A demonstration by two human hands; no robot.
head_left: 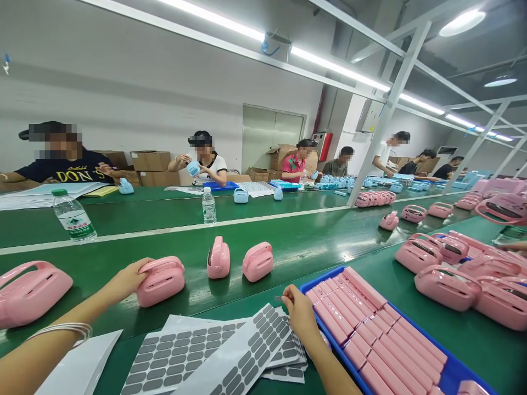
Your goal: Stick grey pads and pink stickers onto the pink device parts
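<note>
Head view: pink case (pixel 161 281) lengthwise left-right

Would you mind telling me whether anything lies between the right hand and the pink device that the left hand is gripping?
Only the sticker sheets lie low on the table in that gap. The right hand pinches something small beside the blue tray, and the left hand grips the pink device. Nothing upright stands between them.

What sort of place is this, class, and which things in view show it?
Probably a factory assembly line: a long green conveyor belt carries identical pink casings, workers sit along it, and a blue tray holds pink parts.
</note>
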